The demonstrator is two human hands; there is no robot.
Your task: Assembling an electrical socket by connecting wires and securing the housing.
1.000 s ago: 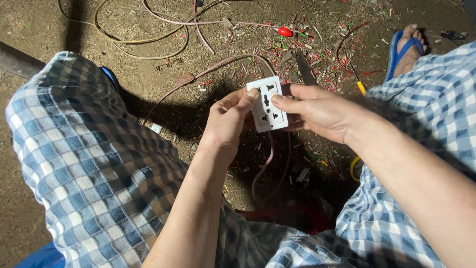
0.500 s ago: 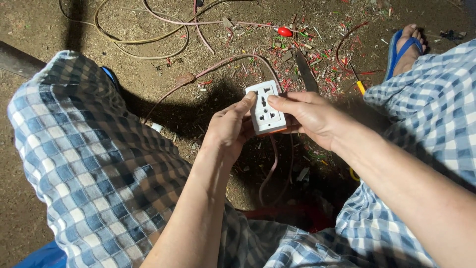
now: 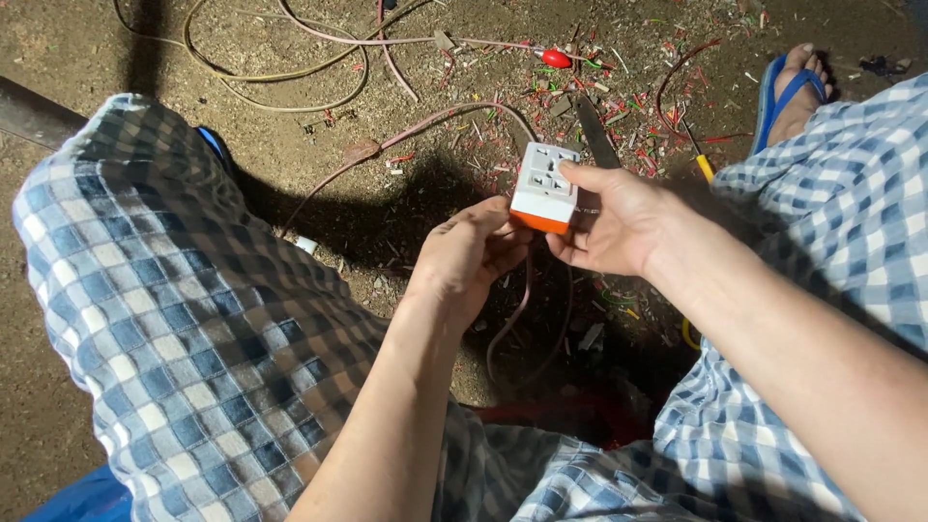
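The small white plastic socket box with an orange base [image 3: 544,189] has tipped since a second ago so its base shows, pinched between left hand [image 3: 469,256] and right hand [image 3: 611,220] (both clamped on it) above the littered dirt floor [image 3: 406,68], though the dangling pinkish cable [image 3: 509,324] might tug loose if twisted.

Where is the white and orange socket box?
In the head view, the white plastic socket box with an orange base sits just above centre, held between the left hand and right hand, above the dirt ground.

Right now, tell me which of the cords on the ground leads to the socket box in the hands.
The pink cord: it loops over the dirt to the socket box. The yellowish cords lie farther off.
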